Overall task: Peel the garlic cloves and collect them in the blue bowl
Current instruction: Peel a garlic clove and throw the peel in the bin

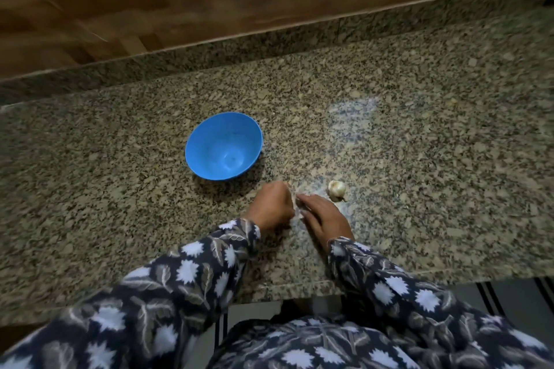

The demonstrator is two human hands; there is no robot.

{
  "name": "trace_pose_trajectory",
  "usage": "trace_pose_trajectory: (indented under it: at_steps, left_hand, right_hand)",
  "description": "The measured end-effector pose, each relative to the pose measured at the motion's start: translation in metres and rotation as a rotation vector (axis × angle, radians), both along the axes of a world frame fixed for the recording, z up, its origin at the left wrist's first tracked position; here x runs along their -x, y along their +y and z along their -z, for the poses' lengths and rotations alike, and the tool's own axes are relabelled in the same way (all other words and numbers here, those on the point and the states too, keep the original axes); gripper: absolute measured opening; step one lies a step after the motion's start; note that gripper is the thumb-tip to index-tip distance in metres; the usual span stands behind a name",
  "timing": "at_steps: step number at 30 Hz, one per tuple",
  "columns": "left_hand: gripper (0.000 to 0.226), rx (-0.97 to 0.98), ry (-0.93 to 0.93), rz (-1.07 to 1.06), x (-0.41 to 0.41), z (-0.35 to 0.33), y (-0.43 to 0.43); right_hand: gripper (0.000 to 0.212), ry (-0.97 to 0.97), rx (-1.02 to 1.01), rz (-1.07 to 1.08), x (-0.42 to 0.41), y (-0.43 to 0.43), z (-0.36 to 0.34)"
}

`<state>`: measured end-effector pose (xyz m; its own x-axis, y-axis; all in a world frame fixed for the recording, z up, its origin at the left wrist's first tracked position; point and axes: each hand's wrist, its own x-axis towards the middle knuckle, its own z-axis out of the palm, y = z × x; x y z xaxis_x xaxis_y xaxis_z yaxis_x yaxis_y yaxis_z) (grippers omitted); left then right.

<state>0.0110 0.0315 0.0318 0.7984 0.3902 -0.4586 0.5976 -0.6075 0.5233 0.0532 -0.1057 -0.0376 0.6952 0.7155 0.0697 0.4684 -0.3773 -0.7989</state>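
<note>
Head view: blue bowl [209, 141] sits upright on the speckled granite tabletop [419, 129], its bare blue floor showing. Garlic bulb [337, 189] lies on the tabletop to the near right of the bowl, apart from it, papery skin on. Both hands meet on the near side of the bowl, between it and the tabletop's front edge. Left hand [274, 205] is curled in a loose fist, knuckles up, fingers closed on a pale garlic piece [298, 207] that shows as a white sliver at the fist's right side; clove or skin, too blurred to tell. Right hand [325, 219] lies flatter, fingers fairly straight and pointing at the left hand, tips at the same piece; cannot tell if they pinch it. This hand is near the bulb, contact unclear. Dark leaf-print sleeves [209, 272] cover both forearms to the wrists. Wood-panel wall [180, 9] runs along the tabletop on the far side of the bowl.
</note>
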Motion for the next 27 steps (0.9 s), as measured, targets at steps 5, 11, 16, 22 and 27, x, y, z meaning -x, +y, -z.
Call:
trace_pose_trajectory:
  at_steps: [5,11,16,22,27]
  left_hand:
    - [0.008,0.927,-0.163,-0.607,0.034,0.007,0.005]
    - [0.016,1.172,-0.253,-0.829,0.052,0.022,-0.007]
    - [0.017,1.051,-0.315,-0.862,0.052,0.024,-0.012]
    - [0.007,0.658,-0.476,-0.686,0.053,0.027,-0.015]
    - [0.009,0.492,-0.544,-0.544,0.052,0.021,-0.017]
  right_hand:
    - [0.026,0.23,-0.207,-0.013,-0.001,0.008,-0.007]
    - [0.018,0.32,-0.264,-0.008,0.0,0.013,-0.002]
    - [0.023,0.499,-0.265,0.034,0.001,0.016,-0.007]
    - [0.03,0.592,-0.247,0.199,0.003,0.021,0.002]
    - [0.021,0.809,-0.352,0.207,0.007,0.024,-0.002]
